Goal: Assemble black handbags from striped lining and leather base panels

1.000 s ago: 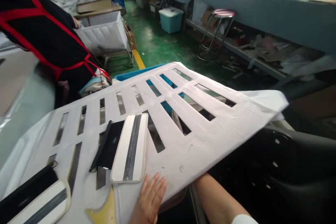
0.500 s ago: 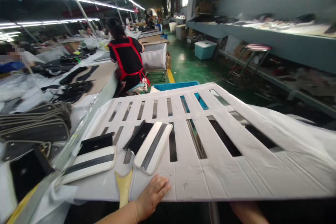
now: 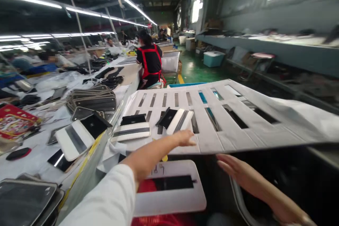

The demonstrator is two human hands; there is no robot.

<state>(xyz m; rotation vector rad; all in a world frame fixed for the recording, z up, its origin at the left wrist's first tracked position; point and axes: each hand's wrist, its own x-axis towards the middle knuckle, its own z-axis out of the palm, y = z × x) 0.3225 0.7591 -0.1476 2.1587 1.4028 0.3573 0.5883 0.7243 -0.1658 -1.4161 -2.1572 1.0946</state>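
Observation:
My left hand [image 3: 186, 137] reaches palm down over the front edge of a white slotted board [image 3: 209, 144], fingers stretched out and holding nothing. Just beyond it lies a white rounded panel [image 3: 173, 122] with a dark stripe and a black flap; a similar striped panel [image 3: 132, 131] is to its left. My right hand [image 3: 230, 164] is by the board's front edge, fingers extended, with nothing visible in it. Below my left forearm, a white template-like plate [image 3: 182, 203] with a dark slot and handwritten marks lies over something red. A yellow piece [image 3: 165, 158] is mostly hidden behind that forearm.
On the left table are a stack of dark grey panels [image 3: 96, 100], another striped white panel [image 3: 70, 144] and more grey panels [image 3: 23, 197]. A co-worker in a red-strapped apron [image 3: 152, 61] sits ahead. A teal bin [image 3: 213, 59] stands on the floor.
The view has tilted down and turned left, bringing the slotted plate into sight. My left hand has lifted off the board's front edge; my right hand has come up into view.

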